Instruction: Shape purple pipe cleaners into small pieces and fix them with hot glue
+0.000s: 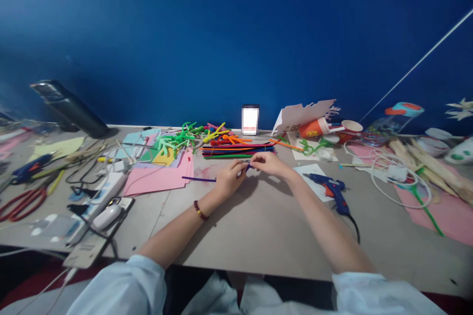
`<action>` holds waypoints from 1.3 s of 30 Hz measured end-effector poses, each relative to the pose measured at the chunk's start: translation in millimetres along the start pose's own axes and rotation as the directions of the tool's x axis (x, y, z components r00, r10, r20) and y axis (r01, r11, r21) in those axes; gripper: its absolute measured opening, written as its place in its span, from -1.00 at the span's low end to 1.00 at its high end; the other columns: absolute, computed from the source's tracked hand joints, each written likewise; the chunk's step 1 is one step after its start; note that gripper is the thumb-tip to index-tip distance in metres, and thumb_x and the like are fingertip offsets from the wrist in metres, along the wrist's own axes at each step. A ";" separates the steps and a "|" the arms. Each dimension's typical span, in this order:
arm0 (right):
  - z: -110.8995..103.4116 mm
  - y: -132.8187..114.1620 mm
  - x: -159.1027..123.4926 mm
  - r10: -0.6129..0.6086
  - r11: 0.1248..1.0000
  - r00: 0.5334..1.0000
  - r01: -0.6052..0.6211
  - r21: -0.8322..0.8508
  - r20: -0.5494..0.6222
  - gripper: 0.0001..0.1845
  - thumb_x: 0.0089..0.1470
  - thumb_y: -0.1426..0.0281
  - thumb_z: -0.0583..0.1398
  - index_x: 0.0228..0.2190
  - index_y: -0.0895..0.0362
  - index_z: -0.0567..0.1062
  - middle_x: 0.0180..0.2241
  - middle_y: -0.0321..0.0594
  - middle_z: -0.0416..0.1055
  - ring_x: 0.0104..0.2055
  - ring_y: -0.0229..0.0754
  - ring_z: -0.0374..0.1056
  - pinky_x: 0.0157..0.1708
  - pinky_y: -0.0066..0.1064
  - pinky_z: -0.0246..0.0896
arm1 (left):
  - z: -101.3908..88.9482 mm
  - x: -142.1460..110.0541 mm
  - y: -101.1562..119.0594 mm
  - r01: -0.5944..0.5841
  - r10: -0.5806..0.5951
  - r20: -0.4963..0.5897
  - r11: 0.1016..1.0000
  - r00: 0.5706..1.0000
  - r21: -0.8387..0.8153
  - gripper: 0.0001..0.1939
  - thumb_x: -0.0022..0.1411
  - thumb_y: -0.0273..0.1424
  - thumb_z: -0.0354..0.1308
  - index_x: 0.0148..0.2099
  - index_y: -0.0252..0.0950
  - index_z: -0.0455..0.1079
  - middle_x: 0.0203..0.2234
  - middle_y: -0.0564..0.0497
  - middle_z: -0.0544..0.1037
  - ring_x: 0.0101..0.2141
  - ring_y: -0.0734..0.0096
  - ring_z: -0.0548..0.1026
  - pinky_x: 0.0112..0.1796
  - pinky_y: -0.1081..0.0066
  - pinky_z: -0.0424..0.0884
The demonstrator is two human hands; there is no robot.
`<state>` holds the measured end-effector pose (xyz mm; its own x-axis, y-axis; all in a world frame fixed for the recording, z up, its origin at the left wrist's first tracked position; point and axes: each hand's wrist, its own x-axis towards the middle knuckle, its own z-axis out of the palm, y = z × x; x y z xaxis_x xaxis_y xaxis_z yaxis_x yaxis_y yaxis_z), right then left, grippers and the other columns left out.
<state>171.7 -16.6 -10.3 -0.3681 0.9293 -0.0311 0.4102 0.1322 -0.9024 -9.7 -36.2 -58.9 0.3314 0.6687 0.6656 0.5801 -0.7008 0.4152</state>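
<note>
A dark purple pipe cleaner (199,178) sticks out to the left from under my left hand (229,178), whose fingers are closed on it. My right hand (271,163) pinches the same pipe cleaner at its other end, where a small bent purple piece shows between the fingertips of both hands. The exact shape of that piece is too small to make out. Just behind my hands lies a bundle of straight pipe cleaners (238,150) in several colours. Further back to the left is a heap of bent green pipe cleaners (185,137).
Pink paper sheets (157,178) lie left of my hands. A blue glue gun (334,189) rests on white paper at the right. Far left are red-handled scissors (25,204), a power strip (98,204) and a black bottle (72,108). A phone (250,120) stands against the wall.
</note>
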 end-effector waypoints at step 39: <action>0.3 -14.6 -1.4 0.024 0.956 0.992 0.014 0.292 -0.126 -0.78 -0.17 0.32 0.28 -0.41 0.15 0.47 -0.47 -0.23 0.48 -0.38 -0.20 0.41 -0.34 -0.37 0.29 | -6.0 8.6 2.5 0.322 -0.378 -0.076 0.865 0.923 -0.384 -0.89 0.15 -0.39 0.11 -0.38 -0.30 0.41 -0.52 0.05 0.40 -0.49 0.51 0.31 -0.46 0.48 0.24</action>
<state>166.0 -19.9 2.8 -0.2498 0.9683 0.0021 0.1429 0.0390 -0.9890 -9.9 -33.7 -48.5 0.0300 0.8628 0.5047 0.3230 -0.4862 0.8119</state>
